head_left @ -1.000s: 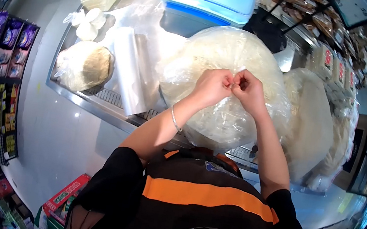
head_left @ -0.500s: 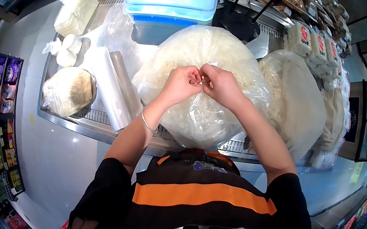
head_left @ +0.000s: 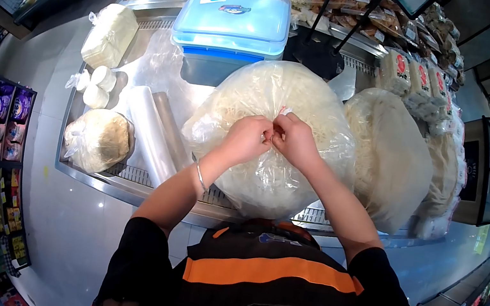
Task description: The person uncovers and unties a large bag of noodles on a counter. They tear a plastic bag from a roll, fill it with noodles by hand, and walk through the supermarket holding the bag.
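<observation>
A large clear plastic bag (head_left: 279, 178), bulging with pale noodle-like strands, stands in front of me on the metal counter. Both hands meet at its gathered top. My left hand (head_left: 250, 137) is closed, with fingertips pinched on the bag's knotted neck. Close against it, my right hand (head_left: 295, 139) is closed too, pinching the same spot. A small white and red bit (head_left: 285, 111) of the bag's top pokes out above my right fingers. The exact shape of the knot is hidden behind the fingers.
Left of the bag lie rolls of clear plastic (head_left: 148, 133), a bagged pale bundle (head_left: 98, 140) and small white tubs (head_left: 100, 87). Behind stands a blue lidded box (head_left: 231, 24). A second big bag (head_left: 380, 156) sits at right, near white packets (head_left: 419, 78). The counter's metal edge (head_left: 115, 191) runs before me.
The view has tilted up, so the counter and bag sit lower in the picture. My hands stay together at the bag's neck, fingers drawn closer, with the white and red bit now showing.
</observation>
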`<state>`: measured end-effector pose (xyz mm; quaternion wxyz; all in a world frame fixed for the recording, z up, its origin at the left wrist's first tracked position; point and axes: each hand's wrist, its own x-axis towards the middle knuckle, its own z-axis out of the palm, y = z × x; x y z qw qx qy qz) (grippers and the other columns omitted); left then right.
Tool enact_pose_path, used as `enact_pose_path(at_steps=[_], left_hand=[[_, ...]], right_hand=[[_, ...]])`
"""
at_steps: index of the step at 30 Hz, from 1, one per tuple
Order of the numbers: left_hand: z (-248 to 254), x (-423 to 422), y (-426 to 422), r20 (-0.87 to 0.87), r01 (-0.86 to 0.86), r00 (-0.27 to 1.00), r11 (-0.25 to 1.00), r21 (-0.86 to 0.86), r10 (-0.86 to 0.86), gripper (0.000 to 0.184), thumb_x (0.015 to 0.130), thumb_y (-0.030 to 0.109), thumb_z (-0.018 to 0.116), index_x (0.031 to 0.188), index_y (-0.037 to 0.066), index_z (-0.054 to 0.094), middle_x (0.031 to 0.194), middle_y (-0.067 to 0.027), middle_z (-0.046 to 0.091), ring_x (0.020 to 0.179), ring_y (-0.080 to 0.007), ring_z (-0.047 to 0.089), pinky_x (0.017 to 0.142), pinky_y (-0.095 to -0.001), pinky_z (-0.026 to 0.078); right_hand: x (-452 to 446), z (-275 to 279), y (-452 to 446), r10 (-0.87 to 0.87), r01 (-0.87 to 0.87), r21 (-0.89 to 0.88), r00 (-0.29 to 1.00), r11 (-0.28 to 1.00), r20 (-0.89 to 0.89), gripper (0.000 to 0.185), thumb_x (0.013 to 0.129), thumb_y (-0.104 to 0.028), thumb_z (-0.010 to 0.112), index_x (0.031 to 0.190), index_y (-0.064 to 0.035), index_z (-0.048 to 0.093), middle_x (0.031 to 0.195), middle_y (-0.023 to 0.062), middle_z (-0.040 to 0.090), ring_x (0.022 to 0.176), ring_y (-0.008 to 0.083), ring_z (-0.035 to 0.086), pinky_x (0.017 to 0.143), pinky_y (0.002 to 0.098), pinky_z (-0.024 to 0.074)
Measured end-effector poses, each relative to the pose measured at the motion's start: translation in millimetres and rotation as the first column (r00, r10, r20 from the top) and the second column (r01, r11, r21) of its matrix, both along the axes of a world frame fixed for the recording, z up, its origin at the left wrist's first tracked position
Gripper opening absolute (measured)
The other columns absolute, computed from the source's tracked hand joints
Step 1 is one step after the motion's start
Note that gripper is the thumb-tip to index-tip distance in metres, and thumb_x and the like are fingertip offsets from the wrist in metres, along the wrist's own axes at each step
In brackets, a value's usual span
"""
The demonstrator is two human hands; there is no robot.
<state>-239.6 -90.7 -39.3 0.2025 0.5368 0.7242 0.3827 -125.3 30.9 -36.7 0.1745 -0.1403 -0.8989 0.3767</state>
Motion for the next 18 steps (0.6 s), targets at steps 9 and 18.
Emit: enact_pose_path(at_steps=[9,18], left_hand=[[2,-14,5,0.344,-0.053,0.938,0.998,0.025,0.042,0.012,0.081,-0.004,0.059,0.091,-0.002,0.064,0.079,-0.0059,0.064,0.07,-0.0098,0.059,0.062,-0.0228,0.048],[-6,-28,6,0.562,0.126,0.823,0.991,-0.041,-0.081,0.012,0.077,-0.002,0.066,0.088,-0.003,0.062,0.081,-0.0031,0.063,0.075,-0.0074,0.058,0.068,-0.0209,0.048]], right_hand=[[-6,-18,-3,-0.256,0.198,-0.975,0.952,0.105,0.166,0.002,0.078,-0.002,0.055,0.08,-0.0024,0.056,0.071,0.0021,0.056,0.062,0.0092,0.053,0.057,0.0208,0.0428],[8,-6,0,-0.113,0.077,-0.392,0.991,0.917,-0.07,0.008,0.075,-0.002,0.057,0.082,-0.0038,0.057,0.07,0.0058,0.057,0.065,0.0173,0.058,0.057,0.0279,0.0449]])
